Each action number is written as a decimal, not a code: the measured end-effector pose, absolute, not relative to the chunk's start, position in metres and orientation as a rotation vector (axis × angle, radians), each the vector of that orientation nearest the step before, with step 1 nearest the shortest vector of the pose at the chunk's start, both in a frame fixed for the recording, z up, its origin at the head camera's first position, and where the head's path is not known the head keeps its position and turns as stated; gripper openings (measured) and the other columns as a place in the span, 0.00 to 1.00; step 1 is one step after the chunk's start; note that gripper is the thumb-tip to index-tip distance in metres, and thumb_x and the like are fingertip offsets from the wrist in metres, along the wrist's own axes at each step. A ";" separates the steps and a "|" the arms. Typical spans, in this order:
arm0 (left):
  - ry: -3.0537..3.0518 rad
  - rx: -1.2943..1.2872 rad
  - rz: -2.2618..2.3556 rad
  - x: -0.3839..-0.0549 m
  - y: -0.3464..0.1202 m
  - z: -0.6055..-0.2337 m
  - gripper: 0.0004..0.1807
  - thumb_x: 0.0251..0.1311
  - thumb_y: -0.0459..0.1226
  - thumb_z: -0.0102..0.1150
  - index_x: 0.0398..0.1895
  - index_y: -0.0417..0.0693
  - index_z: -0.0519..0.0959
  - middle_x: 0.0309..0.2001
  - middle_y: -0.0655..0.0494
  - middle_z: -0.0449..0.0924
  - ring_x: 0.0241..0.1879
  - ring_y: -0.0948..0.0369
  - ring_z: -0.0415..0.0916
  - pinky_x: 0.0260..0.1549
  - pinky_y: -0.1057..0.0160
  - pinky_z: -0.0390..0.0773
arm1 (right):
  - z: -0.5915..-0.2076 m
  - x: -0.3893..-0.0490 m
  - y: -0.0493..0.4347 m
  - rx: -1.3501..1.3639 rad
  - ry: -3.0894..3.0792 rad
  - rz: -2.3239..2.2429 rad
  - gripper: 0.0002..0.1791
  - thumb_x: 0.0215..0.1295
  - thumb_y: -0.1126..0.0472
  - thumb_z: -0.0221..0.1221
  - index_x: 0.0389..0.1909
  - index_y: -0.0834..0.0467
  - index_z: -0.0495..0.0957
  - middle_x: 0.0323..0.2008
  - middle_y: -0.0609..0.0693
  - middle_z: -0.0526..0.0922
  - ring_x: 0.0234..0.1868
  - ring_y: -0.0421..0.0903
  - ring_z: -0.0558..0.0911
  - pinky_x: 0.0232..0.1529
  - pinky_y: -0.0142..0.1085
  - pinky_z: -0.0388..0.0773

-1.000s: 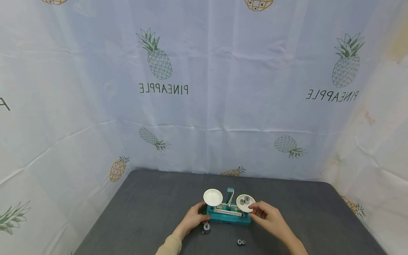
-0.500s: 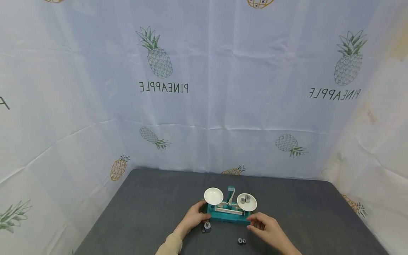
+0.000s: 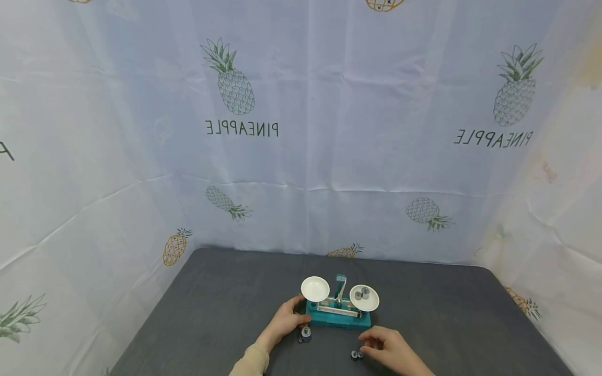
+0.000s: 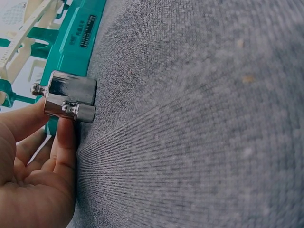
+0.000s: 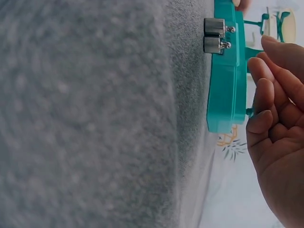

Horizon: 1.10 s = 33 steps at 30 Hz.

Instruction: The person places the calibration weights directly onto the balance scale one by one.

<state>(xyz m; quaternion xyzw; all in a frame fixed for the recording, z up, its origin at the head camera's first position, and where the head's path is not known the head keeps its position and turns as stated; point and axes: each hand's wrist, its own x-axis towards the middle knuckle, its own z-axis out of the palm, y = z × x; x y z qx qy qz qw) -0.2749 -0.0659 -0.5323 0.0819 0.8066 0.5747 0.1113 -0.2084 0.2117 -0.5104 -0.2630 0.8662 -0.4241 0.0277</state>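
Note:
A teal balance scale (image 3: 338, 319) stands on the dark cloth. Its left white pan (image 3: 315, 289) is bare, and two metal weights (image 3: 362, 293) sit in its right pan (image 3: 371, 304). My left hand (image 3: 284, 319) grips the left end of the scale's base, thumb in front. Close by that thumb stand a large metal weight (image 4: 71, 90) and a small one (image 4: 85, 113). My right hand (image 3: 386, 347), fingers loosely bent and holding nothing, is just above and right of two small weights (image 3: 356, 355) in front of the scale.
Grey cloth (image 3: 235, 292) covers the table around the scale. Behind and at both sides hangs a pale curtain (image 3: 301, 156) with pineapple prints.
My right hand has drawn back from beside the right pan, down toward the two small weights at the front. My left hand has stayed on the scale's base.

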 end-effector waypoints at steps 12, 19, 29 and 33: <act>2.365 0.247 1.698 -0.274 -0.066 -0.531 0.34 0.44 0.33 0.61 0.57 0.34 0.63 0.30 0.50 0.76 0.19 0.65 0.72 0.22 0.66 0.72 | -0.514 -0.212 0.211 -0.682 2.528 -1.215 0.12 0.52 0.53 0.59 0.33 0.57 0.79 0.23 0.40 0.75 0.21 0.28 0.68 0.20 0.27 0.67; 2.359 0.261 1.716 -0.274 -0.067 -0.532 0.33 0.44 0.33 0.61 0.57 0.34 0.63 0.35 0.48 0.75 0.20 0.65 0.72 0.22 0.66 0.73 | -0.514 -0.211 0.209 -0.679 2.506 -1.199 0.11 0.51 0.56 0.60 0.32 0.59 0.79 0.22 0.40 0.75 0.21 0.28 0.68 0.20 0.27 0.67; 2.365 0.258 1.708 -0.275 -0.068 -0.533 0.34 0.45 0.33 0.61 0.58 0.35 0.62 0.28 0.51 0.76 0.19 0.65 0.72 0.22 0.66 0.72 | -0.518 -0.212 0.206 -0.703 2.535 -1.129 0.10 0.51 0.56 0.60 0.31 0.58 0.79 0.22 0.40 0.76 0.21 0.27 0.69 0.21 0.26 0.67; 2.364 0.261 1.706 -0.276 -0.068 -0.534 0.33 0.45 0.34 0.61 0.57 0.35 0.62 0.29 0.51 0.76 0.19 0.65 0.72 0.22 0.66 0.72 | -0.518 -0.212 0.205 -0.695 2.548 -1.103 0.08 0.51 0.57 0.60 0.30 0.57 0.78 0.22 0.40 0.76 0.21 0.27 0.69 0.21 0.27 0.67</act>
